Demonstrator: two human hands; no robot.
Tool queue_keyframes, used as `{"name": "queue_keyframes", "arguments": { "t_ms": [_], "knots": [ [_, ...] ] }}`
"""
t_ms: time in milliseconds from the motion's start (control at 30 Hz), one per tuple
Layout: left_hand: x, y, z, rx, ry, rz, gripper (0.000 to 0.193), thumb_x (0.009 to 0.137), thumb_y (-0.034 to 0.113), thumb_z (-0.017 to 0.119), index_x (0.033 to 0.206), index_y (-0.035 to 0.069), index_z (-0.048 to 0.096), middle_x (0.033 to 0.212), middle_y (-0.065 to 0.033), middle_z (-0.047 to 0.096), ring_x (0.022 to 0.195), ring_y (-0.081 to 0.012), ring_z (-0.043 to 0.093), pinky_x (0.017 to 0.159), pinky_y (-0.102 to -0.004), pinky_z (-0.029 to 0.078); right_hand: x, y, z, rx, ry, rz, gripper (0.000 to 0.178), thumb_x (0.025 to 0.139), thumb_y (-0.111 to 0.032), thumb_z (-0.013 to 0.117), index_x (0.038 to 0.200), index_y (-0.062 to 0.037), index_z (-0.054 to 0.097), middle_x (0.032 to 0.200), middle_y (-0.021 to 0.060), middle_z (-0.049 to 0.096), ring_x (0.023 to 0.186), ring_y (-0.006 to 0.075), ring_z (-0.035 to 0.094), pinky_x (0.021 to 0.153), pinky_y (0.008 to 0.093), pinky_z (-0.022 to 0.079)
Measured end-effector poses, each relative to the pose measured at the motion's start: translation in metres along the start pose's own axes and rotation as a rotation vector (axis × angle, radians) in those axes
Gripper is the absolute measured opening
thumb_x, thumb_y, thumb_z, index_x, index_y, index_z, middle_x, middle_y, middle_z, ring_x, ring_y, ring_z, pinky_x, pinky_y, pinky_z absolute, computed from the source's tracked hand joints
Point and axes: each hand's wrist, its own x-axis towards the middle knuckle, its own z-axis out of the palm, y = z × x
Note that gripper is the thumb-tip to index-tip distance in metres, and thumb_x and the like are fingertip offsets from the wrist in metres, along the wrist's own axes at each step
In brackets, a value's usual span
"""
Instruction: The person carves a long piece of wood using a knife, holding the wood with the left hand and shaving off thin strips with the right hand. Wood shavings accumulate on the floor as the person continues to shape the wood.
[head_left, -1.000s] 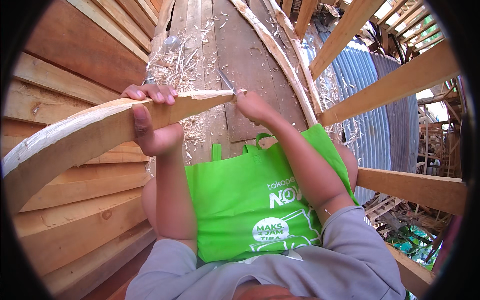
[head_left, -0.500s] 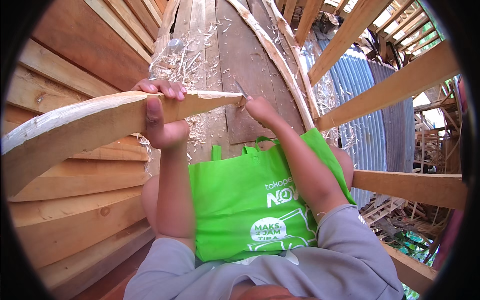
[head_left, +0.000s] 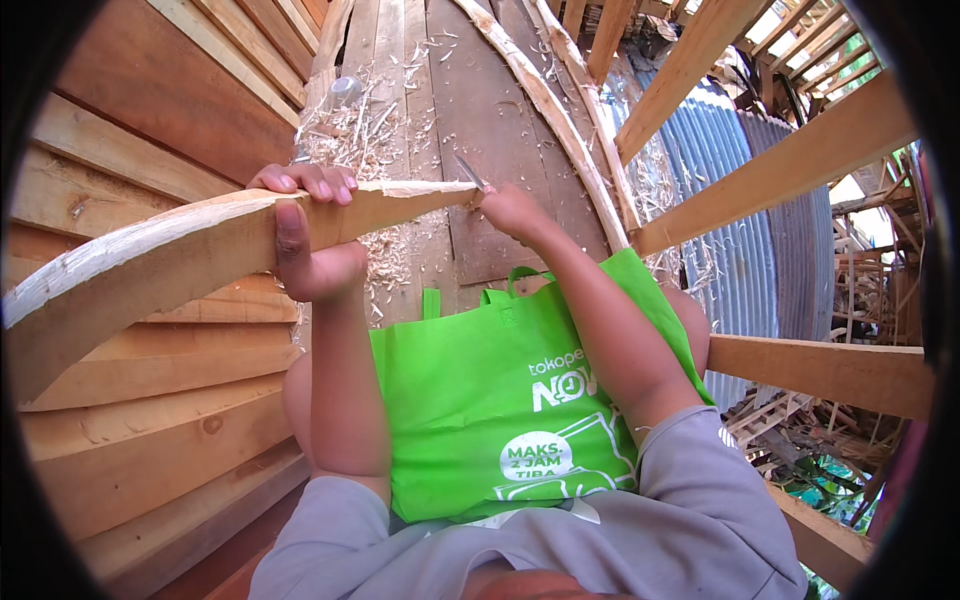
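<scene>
A long pale wooden board (head_left: 165, 250) with a rough, whittled upper edge reaches from the left rim to a narrow tip near the middle. My left hand (head_left: 312, 235) is closed round it, thumb on the near face and fingers over the top. At the narrow end, my right hand (head_left: 515, 212) is closed on a knife (head_left: 472, 175), its blade pointing up and to the left beside the board's tip. The knife's handle is hidden in my fist. Over my lap lies a bright green bag (head_left: 470, 400) with white print.
Wood shavings (head_left: 355, 135) litter the plank floor (head_left: 480, 80) around a small clear container (head_left: 346, 90). A plank wall (head_left: 150, 400) stands close at my left. Peeled poles (head_left: 550, 110), wooden rails (head_left: 770, 170) and corrugated metal sheets (head_left: 715, 200) lie to the right.
The board and both hands have shifted slightly to the left. The knife has moved with my right hand, its blade now leaning further left over the board's tip.
</scene>
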Motion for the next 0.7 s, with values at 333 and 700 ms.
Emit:
{"name": "queue_keyframes", "arguments": {
  "t_ms": [333,700],
  "knots": [
    [0.001,-0.001,0.000,0.019,-0.006,0.012,0.025,0.091,0.030,0.061,0.102,0.013,0.048,0.083,-0.0045,0.051,0.078,-0.0181,0.051,0.081,-0.0375,0.040,-0.002,-0.012,0.021,-0.003,0.085,-0.056,0.046,0.101,-0.028,0.037,0.123,0.0058,0.059,0.118,0.0287,0.063,0.110,0.0393,0.062,0.091,0.0457,0.048],
    [0.000,0.000,-0.003,0.000,-0.004,-0.005,0.026,0.091,0.031,0.062,0.103,0.012,0.048,0.084,-0.0050,0.052,0.078,-0.0181,0.051,0.081,-0.0385,0.041,-0.017,-0.020,0.014,0.037,0.014,-0.050,0.042,0.092,-0.020,0.042,0.120,0.0073,0.058,0.088,0.0162,0.064,0.072,0.0257,0.061,0.065,0.0420,0.048]
  ]
}}
